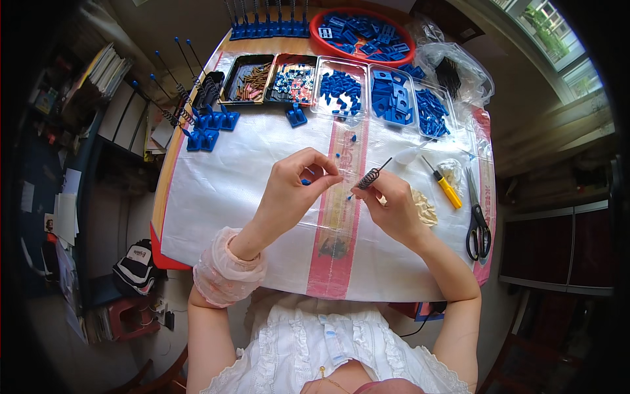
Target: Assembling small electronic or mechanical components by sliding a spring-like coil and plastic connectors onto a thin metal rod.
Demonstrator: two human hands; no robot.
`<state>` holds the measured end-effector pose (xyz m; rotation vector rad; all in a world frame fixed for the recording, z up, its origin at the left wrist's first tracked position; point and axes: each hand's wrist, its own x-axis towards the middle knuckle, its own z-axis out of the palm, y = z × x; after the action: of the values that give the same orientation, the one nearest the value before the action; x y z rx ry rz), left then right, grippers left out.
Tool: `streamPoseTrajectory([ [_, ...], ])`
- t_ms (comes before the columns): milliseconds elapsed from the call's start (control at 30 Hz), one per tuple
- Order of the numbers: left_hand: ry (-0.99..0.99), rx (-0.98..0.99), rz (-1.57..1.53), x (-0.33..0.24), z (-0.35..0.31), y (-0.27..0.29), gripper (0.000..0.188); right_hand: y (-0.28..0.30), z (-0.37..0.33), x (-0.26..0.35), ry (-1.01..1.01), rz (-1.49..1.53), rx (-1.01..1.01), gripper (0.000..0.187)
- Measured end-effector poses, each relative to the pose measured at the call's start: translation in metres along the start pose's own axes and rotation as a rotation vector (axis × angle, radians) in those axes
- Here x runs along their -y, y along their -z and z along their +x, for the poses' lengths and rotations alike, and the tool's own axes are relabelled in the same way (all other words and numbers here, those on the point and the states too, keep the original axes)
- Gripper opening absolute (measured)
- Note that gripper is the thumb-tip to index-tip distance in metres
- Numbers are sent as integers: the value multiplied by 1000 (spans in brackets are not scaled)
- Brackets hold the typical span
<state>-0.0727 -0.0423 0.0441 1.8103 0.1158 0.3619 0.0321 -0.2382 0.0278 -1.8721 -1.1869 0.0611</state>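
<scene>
Over the middle of the table, my right hand (391, 205) grips a black coil spring (369, 178) with a thin dark rod sticking out of its upper end. A small blue tip (350, 197) shows at the spring's lower end. To its left, my left hand (296, 187) is closed, thumb and index fingertips pressed together; whatever is in the pinch is too small to make out. A blue plastic bit (306, 182) shows inside the curl of that hand; whether it is held there cannot be told. A few loose blue bits (354, 138) lie just beyond my hands.
Trays of brass-coloured screws (255, 85), small metal parts (293, 80) and blue pieces (340, 90) line the back, before a red basin (363, 59). Blue bases with springs (202, 139) stand left. A yellow-handled screwdriver (449, 190) and black scissors (478, 230) lie right.
</scene>
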Motion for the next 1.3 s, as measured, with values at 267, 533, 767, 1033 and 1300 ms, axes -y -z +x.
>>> streamPoseTrajectory([
  [267, 104, -77, -288, 13, 5, 3, 5, -1, -1, -5, -4, -27, -13, 8],
  [533, -162, 90, -112, 8, 4, -6, 37, -7, 1, 0, 32, -31, -13, 11],
  [767, -336, 91, -69, 8, 6, -24, 32, -10, -5, -9, 38, -42, -21, 13],
  [1033, -307, 24, -49, 7, 8, -28, 21, 67, 10, 13, -183, -163, 173, 16],
  [1300, -350, 21, 7, 7, 11, -32, 20, 53, -26, -23, -22, -318, 193, 14],
])
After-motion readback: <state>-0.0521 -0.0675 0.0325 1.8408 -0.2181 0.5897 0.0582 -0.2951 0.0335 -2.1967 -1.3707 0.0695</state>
